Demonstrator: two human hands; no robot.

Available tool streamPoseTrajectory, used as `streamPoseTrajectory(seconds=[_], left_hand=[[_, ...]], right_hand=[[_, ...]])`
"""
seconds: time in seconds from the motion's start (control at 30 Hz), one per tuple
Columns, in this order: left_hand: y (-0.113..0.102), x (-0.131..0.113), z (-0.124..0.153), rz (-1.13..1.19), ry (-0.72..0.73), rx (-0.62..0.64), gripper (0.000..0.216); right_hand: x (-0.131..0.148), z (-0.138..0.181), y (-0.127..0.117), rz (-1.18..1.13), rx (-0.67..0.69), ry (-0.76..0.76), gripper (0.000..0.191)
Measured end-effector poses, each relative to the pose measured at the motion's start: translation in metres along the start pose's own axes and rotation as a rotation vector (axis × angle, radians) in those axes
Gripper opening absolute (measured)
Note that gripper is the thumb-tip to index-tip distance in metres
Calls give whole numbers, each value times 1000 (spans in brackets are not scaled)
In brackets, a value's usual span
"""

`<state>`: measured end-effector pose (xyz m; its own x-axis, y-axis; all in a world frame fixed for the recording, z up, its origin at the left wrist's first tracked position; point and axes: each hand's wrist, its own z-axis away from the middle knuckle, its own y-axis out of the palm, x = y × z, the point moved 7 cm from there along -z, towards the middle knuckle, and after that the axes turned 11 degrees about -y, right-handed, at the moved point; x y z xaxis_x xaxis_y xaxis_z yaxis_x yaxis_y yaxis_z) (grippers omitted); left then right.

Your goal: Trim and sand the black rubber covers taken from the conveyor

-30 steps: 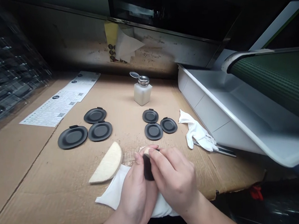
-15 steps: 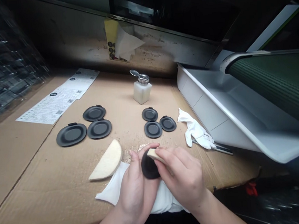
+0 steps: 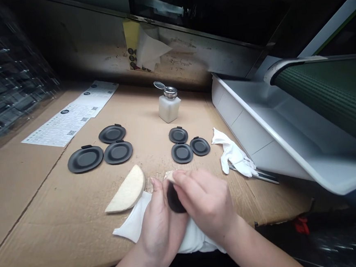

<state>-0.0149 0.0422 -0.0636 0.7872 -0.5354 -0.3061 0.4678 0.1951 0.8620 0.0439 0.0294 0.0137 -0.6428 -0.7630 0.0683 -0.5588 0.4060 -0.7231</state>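
My left hand [image 3: 160, 225] is closed round a small black round cap [image 3: 173, 199] held on edge above a white cloth [image 3: 133, 227]. My right hand [image 3: 206, 205] pinches a small beige sponge piece [image 3: 169, 176] against the cap's top edge. Just left of my hands lies a half-round beige sponge [image 3: 127, 191] on the cardboard. Three larger black caps [image 3: 101, 150] lie to the left and three smaller black caps [image 3: 186, 143] lie beyond my hands.
A white liquid dispenser bottle [image 3: 168, 103] with an open metal lid stands at the back. A white glove [image 3: 233, 154] lies over a metal tool [image 3: 263, 176] on the right. A grey tray [image 3: 276, 134] and green conveyor belt [image 3: 331, 92] sit right. Printed label sheets [image 3: 72, 117] lie far left.
The cap has turned from face-on half a second ago back to edge-on. My right hand with the sponge piece has slid left over the cap's top.
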Motion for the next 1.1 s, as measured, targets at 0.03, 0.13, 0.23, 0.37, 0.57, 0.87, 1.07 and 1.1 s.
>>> streamPoseTrajectory(seconds=[0.03,0.13,0.23,0.37,0.57,0.87,1.07,1.1], left_hand=[[0,0,1,-2,-7,-2,50],[0,1,2,-28,-16,-4,56],[0,0,1,-19,6,-2,53],[0,0,1,-1,-16,-11,48],[-1,2,1,9,-69,-56,54],[0,1,0,-41,-22,-39,50],[2,2,2,-39,-28,-36,46],[3,2,2,-41,-30,-31,46]], right_hand=[[2,0,1,-17,14,-13,24],[9,1,4,-98,77,-71,27],[2,-3,3,-58,81,-27,21],[1,-8,5,-29,75,-6,20],[12,16,-8,-180,206,-78,23],[-21,19,-18,-155,13,299,16],[-1,17,-2,-211,-20,293,18],[-2,17,-2,-209,-19,287,18]])
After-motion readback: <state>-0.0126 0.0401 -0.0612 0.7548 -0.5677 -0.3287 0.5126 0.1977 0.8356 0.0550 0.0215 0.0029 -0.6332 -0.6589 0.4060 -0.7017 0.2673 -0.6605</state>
